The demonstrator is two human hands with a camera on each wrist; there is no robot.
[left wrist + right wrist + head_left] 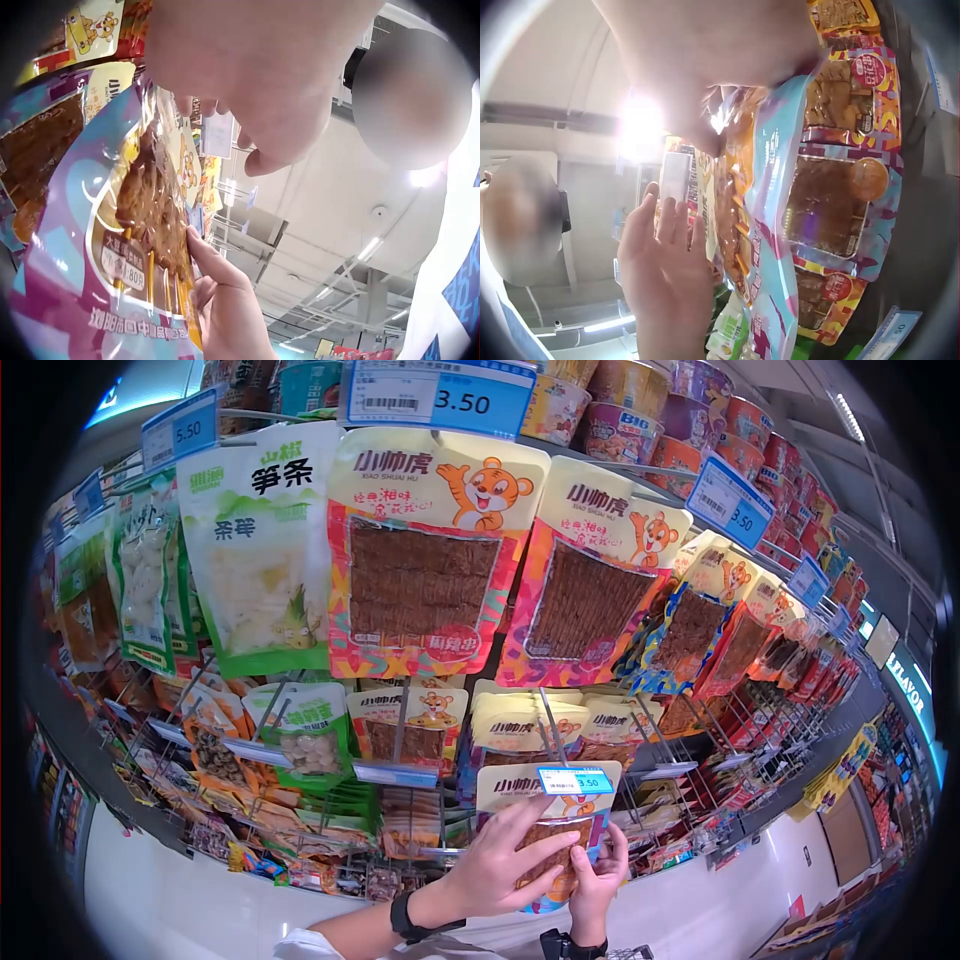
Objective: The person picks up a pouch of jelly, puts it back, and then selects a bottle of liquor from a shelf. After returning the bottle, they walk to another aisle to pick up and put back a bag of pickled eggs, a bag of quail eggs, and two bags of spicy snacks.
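Note:
A purple and light-blue packet of brown snack strips [570, 824] [150, 210] hangs low on the rack, behind a blue-and-white price tag [590, 781]. My right hand [598, 875] [232, 307] pinches the packet's right edge, with its thumb on the front. Across the packet's front lies my left hand [500, 865] [664, 277], its fingers stretched out and the fingertips near the tag [675, 176]. More packets of the same kind [829, 199] hang close beside it.
Larger-looking tiger packets [425, 560] and white-green bamboo-shoot bags [265, 550] hang on hooks above. Metal hooks with price tags [395, 774] jut outward. Instant noodle cups [620, 432] stand on top. Pale floor [740, 890] shows below.

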